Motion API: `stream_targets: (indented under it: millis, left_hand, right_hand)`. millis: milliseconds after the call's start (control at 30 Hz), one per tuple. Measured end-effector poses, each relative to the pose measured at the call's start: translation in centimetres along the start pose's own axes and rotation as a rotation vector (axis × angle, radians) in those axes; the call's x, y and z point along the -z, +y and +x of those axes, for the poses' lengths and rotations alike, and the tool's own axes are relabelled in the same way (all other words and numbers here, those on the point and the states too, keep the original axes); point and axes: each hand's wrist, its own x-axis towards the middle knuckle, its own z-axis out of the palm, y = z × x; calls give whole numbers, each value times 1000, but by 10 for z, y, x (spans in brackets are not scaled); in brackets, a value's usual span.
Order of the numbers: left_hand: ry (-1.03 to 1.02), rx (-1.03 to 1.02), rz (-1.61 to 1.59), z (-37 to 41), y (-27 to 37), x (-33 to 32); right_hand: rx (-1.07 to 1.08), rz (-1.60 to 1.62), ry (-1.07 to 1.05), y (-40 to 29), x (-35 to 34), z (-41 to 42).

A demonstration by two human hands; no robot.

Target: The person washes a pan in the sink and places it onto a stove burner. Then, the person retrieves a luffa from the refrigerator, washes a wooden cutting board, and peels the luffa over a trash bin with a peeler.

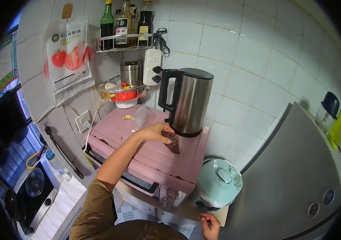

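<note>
My left hand (pixel 158 133) grips a dark brown, flattish piece of material (pixel 172 143), perhaps a cloth or pad. It holds the piece low over the pink top of a toaster oven (pixel 155 163), in front of a stainless-steel kettle (pixel 192 103). Whether the piece touches the oven top cannot be told. Dark worn patches mark the oven's front edge. Down by the front of the shelf board, my right hand (pixel 211 227) is loosely curled with nothing visible in it. A clear plastic bag (pixel 142 118) and a small yellow object (pixel 127 117) lie on the oven's back left.
A light-blue electric cooker (pixel 221 181) stands right of the oven, beside a grey refrigerator (pixel 281 168). A wire corner rack (pixel 122 39) holds bottles. A power strip (pixel 152 66) hangs beside it. At lower left is a gas stove (pixel 35 192).
</note>
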Motion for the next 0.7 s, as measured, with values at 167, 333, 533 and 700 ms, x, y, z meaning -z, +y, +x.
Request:
stream_targets:
  millis: [167, 333, 533, 700]
  left_hand:
    - [16, -34, 30, -24, 14, -7]
    - [125, -79, 225, -34, 26, -17]
    - [208, -47, 232, -36, 27, -24]
    - [362, -66, 225, -20, 17, -22]
  right_hand:
    - [36, -44, -91, -2, 18, 29]
    - [90, -184, -195, 4, 28, 56]
    - [91, -70, -208, 22, 33, 69]
    - [-19, -17, -247, 38, 30, 70]
